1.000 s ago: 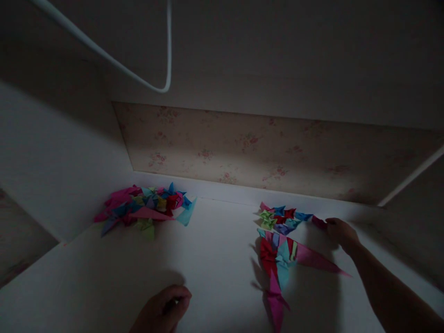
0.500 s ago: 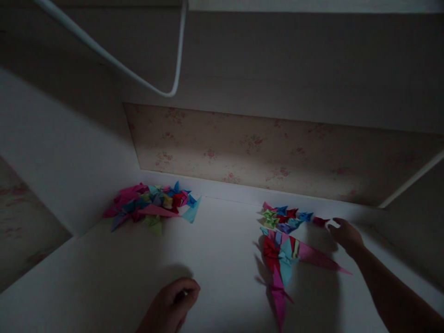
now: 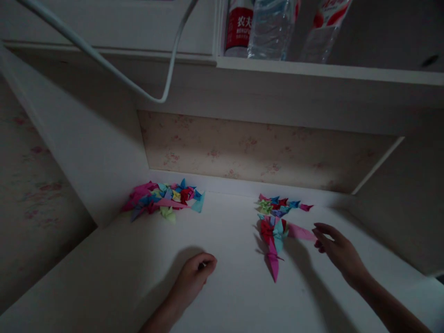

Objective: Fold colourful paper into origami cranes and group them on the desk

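My left hand (image 3: 194, 275) hovers over the middle of the white desktop, its fingers curled to meet the thumb, with nothing visible in the grip. Fingers apart, my right hand (image 3: 342, 254) is beside the tip of a long pink folded paper (image 3: 301, 232); I cannot tell whether they touch. That paper belongs to a group of larger folded papers, among them a light blue one (image 3: 278, 235) and a magenta one (image 3: 273, 266) pointing toward me. Behind them lie rows of small folded papers, ending at the right in a dark pink one (image 3: 306, 207).
A mixed pile of colourful folded papers (image 3: 163, 199) lies at the back left of the desktop (image 3: 236, 296). A white cable (image 3: 138, 88) hangs in front. Plastic bottles (image 3: 270, 32) stand on the shelf above. Side panels bound the desk, with flowered wallpaper (image 3: 225, 143) behind.
My right hand has let go of the dark pink folded paper at the row's end and drawn back toward me. The view has tilted up, bringing the bottles into sight.
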Available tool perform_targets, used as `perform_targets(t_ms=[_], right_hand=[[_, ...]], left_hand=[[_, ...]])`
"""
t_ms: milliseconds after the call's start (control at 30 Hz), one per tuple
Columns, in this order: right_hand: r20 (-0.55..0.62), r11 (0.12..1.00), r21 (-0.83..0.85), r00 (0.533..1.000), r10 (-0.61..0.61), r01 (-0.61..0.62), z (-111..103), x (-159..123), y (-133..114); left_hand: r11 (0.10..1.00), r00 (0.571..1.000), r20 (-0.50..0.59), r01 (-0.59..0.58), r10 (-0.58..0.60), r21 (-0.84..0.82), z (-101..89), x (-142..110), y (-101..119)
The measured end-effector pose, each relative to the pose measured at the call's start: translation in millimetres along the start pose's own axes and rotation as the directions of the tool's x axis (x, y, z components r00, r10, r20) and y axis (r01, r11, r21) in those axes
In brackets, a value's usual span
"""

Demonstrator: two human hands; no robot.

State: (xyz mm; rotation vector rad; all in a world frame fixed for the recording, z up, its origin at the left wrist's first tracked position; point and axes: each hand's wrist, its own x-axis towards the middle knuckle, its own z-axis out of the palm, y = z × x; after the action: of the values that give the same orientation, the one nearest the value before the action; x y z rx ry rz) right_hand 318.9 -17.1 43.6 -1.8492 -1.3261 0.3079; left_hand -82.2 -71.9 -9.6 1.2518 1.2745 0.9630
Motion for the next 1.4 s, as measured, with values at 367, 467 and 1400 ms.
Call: perform_targets(t_ms=[367, 467, 1400], right_hand=[[0.514, 0.841, 0.523, 0.838, -0.183, -0.138, 95.1, -198.3, -98.6], [0.520, 0.783, 0.597, 0.829, -0.208, -0.178, 127.3, -202.4, -123.2], [0.436, 0.849, 0.527, 0.841, -0.319, 0.049, 146.8, -208.8, -117.6]], left_hand=[[0.997, 0.997, 0.033, -0.072, 0.071, 0.017, 1.1, -11.1, -1.7], [0.995, 0.994, 0.053, -0.097, 0.097, -0.008, -0.8, -13.9, -3.5], [0.994, 0.991, 0.085, -0.108, 0.107, 0.013, 0.7, -12.9, -2.9]])
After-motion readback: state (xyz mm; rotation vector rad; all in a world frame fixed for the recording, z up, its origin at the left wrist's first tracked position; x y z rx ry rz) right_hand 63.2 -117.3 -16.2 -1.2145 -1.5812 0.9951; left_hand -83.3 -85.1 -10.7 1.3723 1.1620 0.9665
